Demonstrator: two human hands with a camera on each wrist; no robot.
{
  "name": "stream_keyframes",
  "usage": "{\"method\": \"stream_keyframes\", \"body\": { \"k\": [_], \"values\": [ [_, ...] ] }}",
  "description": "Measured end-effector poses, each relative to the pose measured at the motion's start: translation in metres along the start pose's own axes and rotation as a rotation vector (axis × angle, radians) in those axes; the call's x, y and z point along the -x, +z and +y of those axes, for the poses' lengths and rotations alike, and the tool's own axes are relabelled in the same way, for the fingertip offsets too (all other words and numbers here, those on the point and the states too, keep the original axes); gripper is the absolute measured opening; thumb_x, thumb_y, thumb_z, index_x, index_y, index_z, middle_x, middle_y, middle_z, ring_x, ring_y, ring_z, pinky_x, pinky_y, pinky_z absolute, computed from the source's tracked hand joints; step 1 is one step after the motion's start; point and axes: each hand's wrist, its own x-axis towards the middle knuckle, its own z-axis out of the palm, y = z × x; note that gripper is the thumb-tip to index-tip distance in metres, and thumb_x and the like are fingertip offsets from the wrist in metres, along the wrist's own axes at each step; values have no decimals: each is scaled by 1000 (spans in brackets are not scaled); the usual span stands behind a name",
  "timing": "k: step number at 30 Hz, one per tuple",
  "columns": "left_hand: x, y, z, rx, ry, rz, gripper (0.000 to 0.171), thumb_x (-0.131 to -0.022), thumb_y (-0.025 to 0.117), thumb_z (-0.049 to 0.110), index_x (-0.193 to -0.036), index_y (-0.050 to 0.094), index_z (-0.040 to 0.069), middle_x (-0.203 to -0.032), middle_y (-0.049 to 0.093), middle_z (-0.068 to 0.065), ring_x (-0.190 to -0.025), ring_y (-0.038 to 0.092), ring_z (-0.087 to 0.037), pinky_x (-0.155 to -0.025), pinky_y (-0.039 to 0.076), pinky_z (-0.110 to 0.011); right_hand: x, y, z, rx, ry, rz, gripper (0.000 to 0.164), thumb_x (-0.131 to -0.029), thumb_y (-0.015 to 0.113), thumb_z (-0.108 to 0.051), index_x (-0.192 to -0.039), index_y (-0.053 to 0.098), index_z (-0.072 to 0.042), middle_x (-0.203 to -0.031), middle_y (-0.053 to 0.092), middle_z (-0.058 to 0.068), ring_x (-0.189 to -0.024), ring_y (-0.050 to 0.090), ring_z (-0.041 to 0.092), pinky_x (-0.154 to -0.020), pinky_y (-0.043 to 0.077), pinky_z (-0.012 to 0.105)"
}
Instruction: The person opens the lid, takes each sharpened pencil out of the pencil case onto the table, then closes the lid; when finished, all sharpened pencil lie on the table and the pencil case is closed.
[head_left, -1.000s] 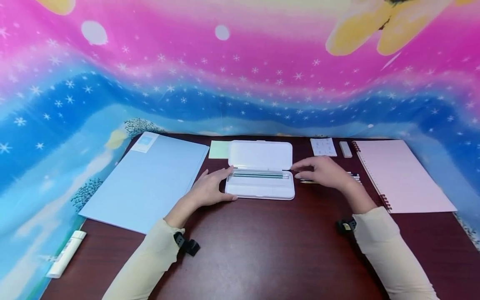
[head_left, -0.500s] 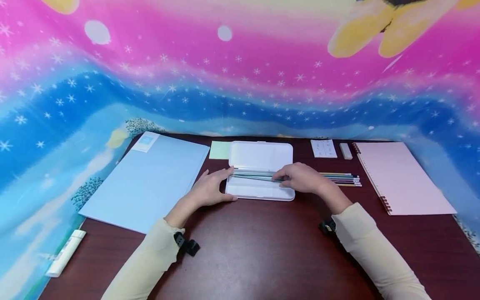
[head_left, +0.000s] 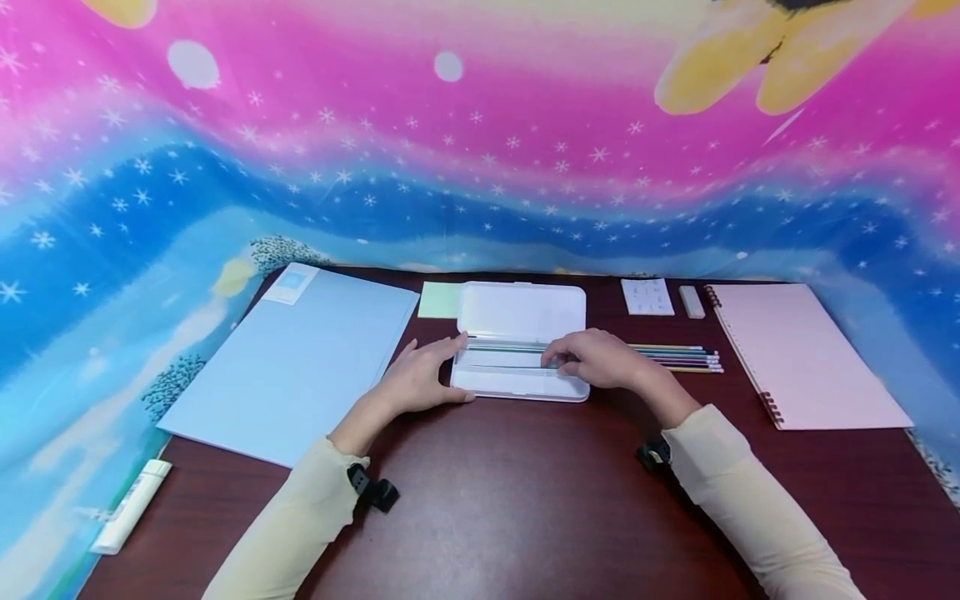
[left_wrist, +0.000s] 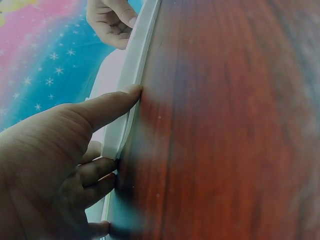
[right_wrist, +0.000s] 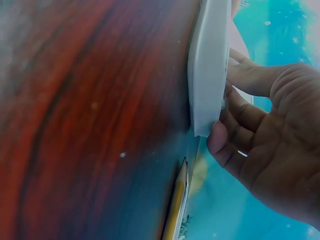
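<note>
A white pencil case (head_left: 517, 383) lies with its lid raised at the middle of the desk. My left hand (head_left: 414, 377) grips its left end, thumb at the front edge and fingers at the back; in the left wrist view the thumb lies along the rim. My right hand (head_left: 596, 357) reaches into the right half of the case, fingers curled, pinching a thin dark pencil (head_left: 498, 367) that lies toward the front of the tray. Its fingertips are partly hidden by the case wall in the right wrist view. Green pencils (head_left: 502, 350) lie along the back of the tray.
Several pencils (head_left: 678, 358) lie right of the case, under the right wrist. A blue folder (head_left: 300, 367) and glue stick (head_left: 133, 507) are at left. Green sticky notes (head_left: 438, 300), a small white paper (head_left: 647, 297), an eraser (head_left: 692, 302) and a pink notebook (head_left: 810, 358) are toward the back.
My right hand has moved left from beside the case into it. One pencil has shifted from the green ones toward the front of the tray. My left hand has stayed put.
</note>
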Motion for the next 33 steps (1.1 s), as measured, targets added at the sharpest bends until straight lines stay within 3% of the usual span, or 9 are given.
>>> {"method": "stream_keyframes", "body": {
  "k": [5,12,20,26,33],
  "values": [
    [0,-1,1,-7,9,-4,100,-82,78,56,-161,30,19,-160,43,-8,-150,39,-25,-126,15,-60,2,1,6,1,-28,37,24,-98,65,-9,-114,76,-24,-88,65,-6,-80,55,12,-77,46,33],
    [0,0,1,-8,-1,-8,100,-83,78,57,-162,29,21,-161,42,-7,-151,37,-25,-127,14,-60,16,-9,16,-39,-38,145,26,-96,68,-8,-113,79,-25,-111,75,-2,-91,64,12,-81,53,38],
    [1,0,0,-3,-6,-4,99,-83,78,57,-161,29,21,-161,42,-7,-151,37,-25,-127,13,-59,35,-26,34,-37,-29,223,26,-95,70,-7,-114,79,-22,-103,74,-1,-81,58,13,-76,48,34],
    [0,0,0,-3,-7,-7,99,-83,77,57,-162,29,21,-161,42,-6,-151,37,-25,-127,13,-59,53,-34,46,-60,13,243,27,-96,66,-4,-115,78,-20,-108,74,1,-90,61,17,-81,50,37],
    [1,0,0,-3,-6,-7,99,-83,77,57,-162,29,21,-161,42,-7,-151,37,-25,-127,13,-59,76,-38,65,-8,50,285,26,-98,64,-6,-115,77,-21,-115,75,4,-104,67,22,-88,53,45]
  ]
}}
